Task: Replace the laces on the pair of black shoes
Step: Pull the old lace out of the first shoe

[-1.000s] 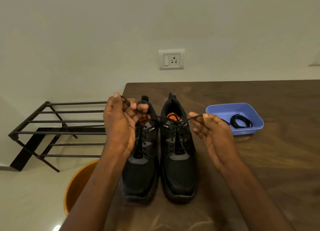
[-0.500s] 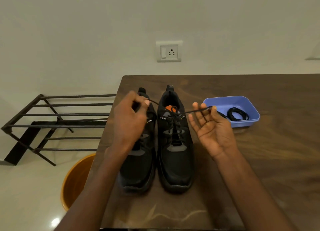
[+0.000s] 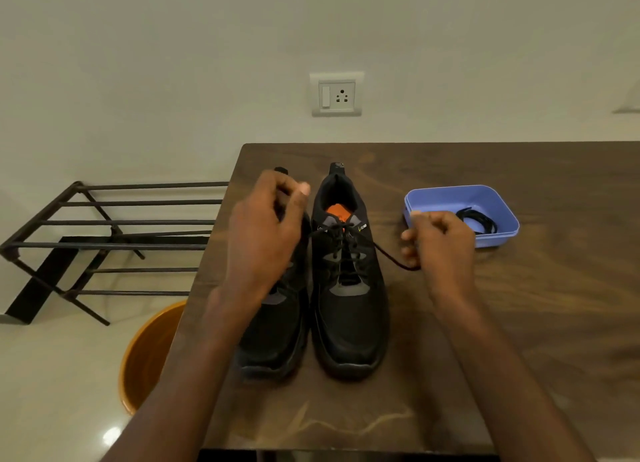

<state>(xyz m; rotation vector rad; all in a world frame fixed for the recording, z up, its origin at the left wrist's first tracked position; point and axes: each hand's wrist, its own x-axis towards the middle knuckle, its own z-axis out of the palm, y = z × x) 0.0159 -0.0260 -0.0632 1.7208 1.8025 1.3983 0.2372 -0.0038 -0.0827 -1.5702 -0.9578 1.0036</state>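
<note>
Two black shoes stand side by side on the brown table (image 3: 519,323), toes toward me. The right shoe (image 3: 348,309) is laced with a black lace (image 3: 384,253), and its orange insole shows. One lace end runs right to my right hand (image 3: 438,241), which grips it with curled fingers beside the shoe. My left hand (image 3: 266,233) hovers over the left shoe (image 3: 273,337) with fingers curled, hiding its tongue and eyelets; the other lace end leads toward it, but I cannot see whether it is pinched. A coiled black lace (image 3: 479,220) lies in the blue tray (image 3: 498,201).
The blue tray sits right of the shoes, just behind my right hand. A black metal rack (image 3: 104,239) stands on the floor at left, and an orange bucket (image 3: 145,354) sits below the table's left edge. A wall socket (image 3: 336,94) is behind.
My right hand has closed from open fingers into a fist on the lace end and dropped lower, pulling it down to the right. My left hand stayed over the left shoe.
</note>
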